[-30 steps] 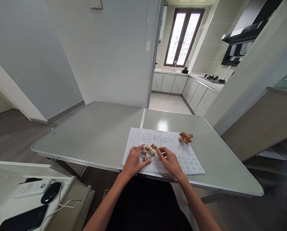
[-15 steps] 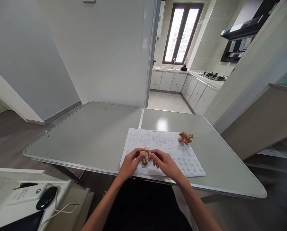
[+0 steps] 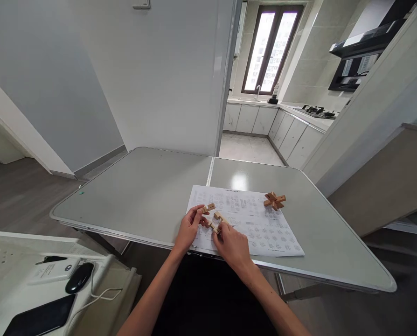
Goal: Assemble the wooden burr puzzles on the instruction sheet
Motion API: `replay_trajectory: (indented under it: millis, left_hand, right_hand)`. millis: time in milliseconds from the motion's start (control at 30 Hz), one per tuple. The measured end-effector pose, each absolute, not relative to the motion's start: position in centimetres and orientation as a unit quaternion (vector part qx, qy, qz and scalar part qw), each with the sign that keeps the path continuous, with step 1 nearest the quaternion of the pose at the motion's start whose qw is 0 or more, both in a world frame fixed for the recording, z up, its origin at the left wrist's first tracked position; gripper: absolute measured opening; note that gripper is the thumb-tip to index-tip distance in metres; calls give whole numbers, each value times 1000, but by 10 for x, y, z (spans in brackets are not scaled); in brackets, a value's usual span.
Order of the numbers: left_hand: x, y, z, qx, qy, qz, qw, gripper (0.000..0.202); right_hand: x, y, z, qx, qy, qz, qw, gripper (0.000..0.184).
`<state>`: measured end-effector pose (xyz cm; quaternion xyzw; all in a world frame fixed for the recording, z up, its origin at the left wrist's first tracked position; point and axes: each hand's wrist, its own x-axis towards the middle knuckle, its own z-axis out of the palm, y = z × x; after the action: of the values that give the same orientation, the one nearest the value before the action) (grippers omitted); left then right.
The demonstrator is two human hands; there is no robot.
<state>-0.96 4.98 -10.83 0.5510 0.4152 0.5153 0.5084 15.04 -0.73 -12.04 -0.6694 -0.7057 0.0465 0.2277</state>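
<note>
My left hand (image 3: 188, 229) is closed on a notched wooden puzzle piece (image 3: 211, 206), pinched between thumb and fingers and sticking out to the right. Its lower fingers reach the end of a second notched stick (image 3: 212, 227). My right hand (image 3: 232, 245) is closed, its fingertips on pale wooden puzzle pieces right beside that stick. One of these, a light notched piece (image 3: 220, 216), shows above the right fingers; how the pieces touch is partly hidden. Under both hands lies a printed paper sheet (image 3: 264, 235) with rows of small diagrams. An assembled wooden burr puzzle (image 3: 274, 201) stands at its upper right corner.
The grey table (image 3: 152, 196) has a seam and a metal edge. At lower left, a white cabinet top (image 3: 5, 284) holds a phone (image 3: 42, 315), a black mouse (image 3: 79, 278), a white box (image 3: 54, 270) and a cable. Beyond the table is a kitchen.
The compact cluster of wooden pieces between my hands is now apart into separate sticks. My left hand has one raised at the left, and my right hand has moved lower. The view has shifted slightly.
</note>
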Motion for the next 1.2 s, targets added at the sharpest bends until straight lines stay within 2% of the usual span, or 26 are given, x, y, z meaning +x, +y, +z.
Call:
replay_trajectory:
  millis: [67,233,333,733,933,1200]
  left_hand:
    - [-9,48,-107,554,416,513,507,49]
    - [-9,46,-104,554,426,510,502,50]
    - [-10,45,-103,555,435,501,502,50]
    - [-11,49,-110,522,440,519,515,47]
    - [-11,52,-117,487,442,545,521,52]
    - [-9,54,-121,418,426,583,551,53]
  right_hand:
    - [157,-11,-118,-666,-703,54,242,5]
    - [175,-25,-99,-631,-671,138,363,20]
    - [169,-25,-91,-589,-681,163,403,26]
    - [136,17,-113,-601,-685,26,411,32]
    - [131,19,-118,-610,-673,9,417,35]
    - [114,23,-122,-604,-664,22,440,29]
